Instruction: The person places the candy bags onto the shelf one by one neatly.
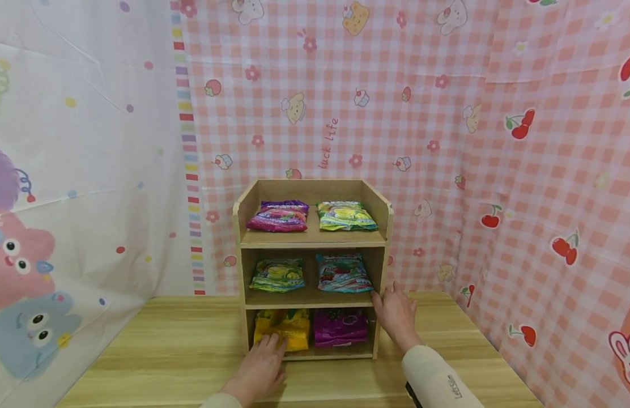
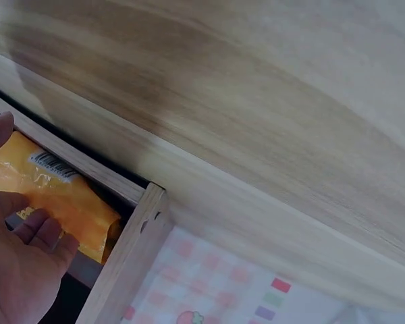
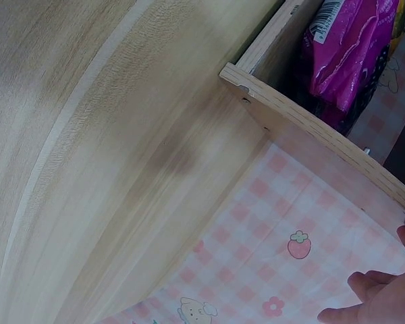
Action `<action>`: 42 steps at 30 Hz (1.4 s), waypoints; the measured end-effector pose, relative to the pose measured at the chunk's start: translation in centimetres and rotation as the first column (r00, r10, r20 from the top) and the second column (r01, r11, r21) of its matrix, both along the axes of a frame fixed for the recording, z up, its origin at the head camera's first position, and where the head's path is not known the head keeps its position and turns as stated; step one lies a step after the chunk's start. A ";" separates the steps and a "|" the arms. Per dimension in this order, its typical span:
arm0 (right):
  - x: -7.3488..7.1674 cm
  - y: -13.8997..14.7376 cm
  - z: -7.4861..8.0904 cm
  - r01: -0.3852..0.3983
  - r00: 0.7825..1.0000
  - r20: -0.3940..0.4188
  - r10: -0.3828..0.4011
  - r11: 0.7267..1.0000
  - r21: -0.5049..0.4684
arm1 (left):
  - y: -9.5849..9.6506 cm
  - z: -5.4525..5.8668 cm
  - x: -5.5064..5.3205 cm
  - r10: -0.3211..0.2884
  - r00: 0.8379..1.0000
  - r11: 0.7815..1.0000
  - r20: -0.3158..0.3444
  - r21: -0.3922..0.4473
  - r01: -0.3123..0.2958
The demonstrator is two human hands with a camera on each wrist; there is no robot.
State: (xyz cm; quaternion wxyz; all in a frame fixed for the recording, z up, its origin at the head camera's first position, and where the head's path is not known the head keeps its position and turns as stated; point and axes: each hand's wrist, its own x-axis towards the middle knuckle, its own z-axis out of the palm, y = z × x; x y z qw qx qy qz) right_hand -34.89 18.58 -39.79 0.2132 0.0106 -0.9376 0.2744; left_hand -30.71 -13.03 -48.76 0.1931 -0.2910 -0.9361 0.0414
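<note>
A small three-tier wooden shelf stands on the table, with snack bags on every tier. My left hand is at the yellow bag on the bottom tier's left. In the left wrist view its loosely bent fingers lie over the front of that bag, not closed round it. Beside it on the bottom tier is a purple bag, also visible in the right wrist view. At the shelf's right side, my right hand rests its fingertips against the side panel, other fingers spread.
The top tier carries a purple-pink bag and a yellow-green bag. A green-yellow bag and a teal-red bag lie on the middle tier. Patterned cloth hangs behind and at both sides of the wooden table.
</note>
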 end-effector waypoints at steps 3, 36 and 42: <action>0.0 0.0 0.0 0.000 1.000 -0.001 0.000 1.000 0.003 | 0.0 0.1 0.0 0.008 1.000 1.000 0.029 0.008 -0.008; -0.2 0.4 -0.1 -0.011 1.000 0.025 0.011 1.000 0.009 | -0.7 0.4 0.5 -0.025 0.999 0.995 -0.028 0.094 0.028; -0.5 0.9 -0.4 -0.031 0.999 0.018 0.031 0.999 0.019 | -1.9 0.4 0.7 -0.042 0.999 0.991 0.001 0.124 0.042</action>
